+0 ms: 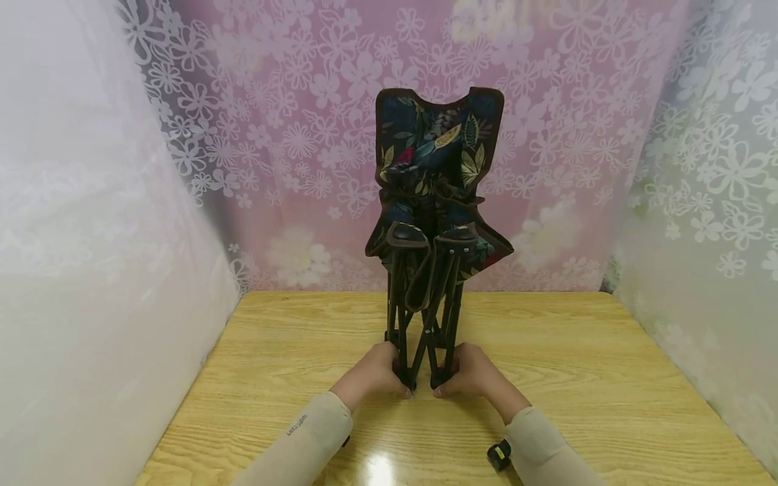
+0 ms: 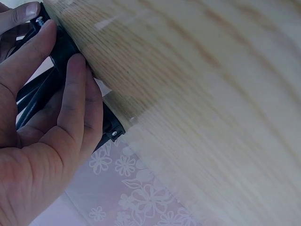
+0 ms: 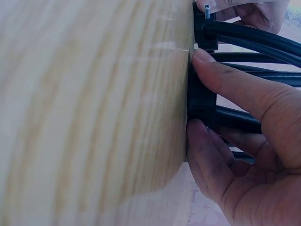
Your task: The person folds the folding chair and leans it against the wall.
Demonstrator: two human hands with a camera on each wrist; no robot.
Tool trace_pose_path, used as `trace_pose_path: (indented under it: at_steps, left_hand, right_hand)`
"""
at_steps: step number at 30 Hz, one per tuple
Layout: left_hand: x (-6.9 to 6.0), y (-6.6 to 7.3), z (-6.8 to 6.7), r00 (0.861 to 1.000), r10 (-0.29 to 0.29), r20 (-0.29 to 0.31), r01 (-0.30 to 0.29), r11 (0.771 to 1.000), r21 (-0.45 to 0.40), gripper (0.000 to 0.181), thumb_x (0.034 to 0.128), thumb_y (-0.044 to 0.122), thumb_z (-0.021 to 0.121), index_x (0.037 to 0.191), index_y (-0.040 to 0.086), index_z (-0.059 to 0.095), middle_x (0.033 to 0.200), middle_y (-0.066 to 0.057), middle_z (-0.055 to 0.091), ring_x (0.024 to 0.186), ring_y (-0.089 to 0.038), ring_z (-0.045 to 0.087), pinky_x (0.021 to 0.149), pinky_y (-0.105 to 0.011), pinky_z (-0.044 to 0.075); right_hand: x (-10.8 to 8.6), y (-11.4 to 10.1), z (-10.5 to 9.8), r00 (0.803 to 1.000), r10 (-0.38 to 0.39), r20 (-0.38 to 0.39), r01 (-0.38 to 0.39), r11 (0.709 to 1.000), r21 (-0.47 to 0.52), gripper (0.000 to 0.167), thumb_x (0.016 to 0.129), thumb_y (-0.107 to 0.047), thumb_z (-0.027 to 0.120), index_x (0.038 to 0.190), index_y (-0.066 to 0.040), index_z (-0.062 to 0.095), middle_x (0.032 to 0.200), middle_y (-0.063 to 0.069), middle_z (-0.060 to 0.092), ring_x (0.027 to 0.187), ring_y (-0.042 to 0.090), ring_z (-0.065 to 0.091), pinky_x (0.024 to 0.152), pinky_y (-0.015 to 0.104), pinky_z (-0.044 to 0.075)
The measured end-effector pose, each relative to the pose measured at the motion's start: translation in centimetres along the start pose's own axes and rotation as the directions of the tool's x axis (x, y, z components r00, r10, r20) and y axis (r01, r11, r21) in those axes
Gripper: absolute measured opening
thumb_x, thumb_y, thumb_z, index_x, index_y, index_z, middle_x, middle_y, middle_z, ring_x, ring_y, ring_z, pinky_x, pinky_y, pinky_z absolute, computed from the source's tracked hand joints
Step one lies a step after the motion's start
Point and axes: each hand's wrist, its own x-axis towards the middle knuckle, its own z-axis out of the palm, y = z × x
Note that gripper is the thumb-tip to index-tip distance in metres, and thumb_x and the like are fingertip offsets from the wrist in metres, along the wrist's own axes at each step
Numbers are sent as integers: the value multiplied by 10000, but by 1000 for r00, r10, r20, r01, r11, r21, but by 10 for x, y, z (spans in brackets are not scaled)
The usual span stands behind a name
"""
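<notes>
A folding chair (image 1: 428, 175) with dark leaf-patterned fabric and black tube legs stands upright and partly folded on the table. My left hand (image 1: 381, 370) grips the foot of its near left leg; in the left wrist view, thumb and fingers of that hand (image 2: 56, 122) curl round the black plastic foot (image 2: 64, 44). On the near right foot, my right hand (image 1: 474, 371) has its thumb and fingers on either side. The right wrist view shows the right hand (image 3: 254, 127) pinching that black foot (image 3: 201, 101). A small screw (image 3: 207, 12) sticks out of the other foot.
The chair stands on a wood-grain table (image 1: 292, 331). Behind it hangs a pink floral curtain (image 1: 292, 169), with pale sheeting (image 1: 91, 236) along the left and a floral sheet (image 1: 705, 202) on the right. A small black device (image 1: 500, 455) sits at the right wrist.
</notes>
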Motion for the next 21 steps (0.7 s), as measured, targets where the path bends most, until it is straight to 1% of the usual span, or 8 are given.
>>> trace_pose_path:
  at_steps: [4,11,14,21]
  left_hand:
    - [0,0,0,1000,-6,5,6,1000,-1,449,670,100,1012,960,-16,690,912,-97,681,802,-219,641,725,-400,590]
    - [3,-2,-1,1000,-4,11,4,1000,-4,412,673,109,1012,928,13,703,864,-57,682,763,-186,636,691,-348,578]
    - [4,-3,-1,1000,0,13,1,1000,-4,426,671,110,1014,940,4,702,875,-69,682,772,-195,638,697,-358,582]
    - [5,-5,1,1000,-8,6,8,1000,-7,435,667,106,1015,947,-4,701,897,-90,686,794,-214,642,714,-386,588]
  right_hand:
    - [-1,-1,0,1000,12,-1,-12,1000,1,368,642,-168,1036,893,-40,799,693,16,734,639,164,632,579,307,539]
    - [1,-1,-1,1000,16,-1,-16,1000,11,368,642,-166,1037,890,-40,796,691,19,727,629,162,613,569,303,524]
    - [1,-1,-1,1000,12,3,-12,1000,13,355,646,-165,1036,882,-43,800,685,16,731,622,161,612,562,302,520]
    - [3,0,0,1000,25,-1,-25,1000,10,358,651,-174,1035,888,-51,796,700,13,733,650,164,624,590,304,532]
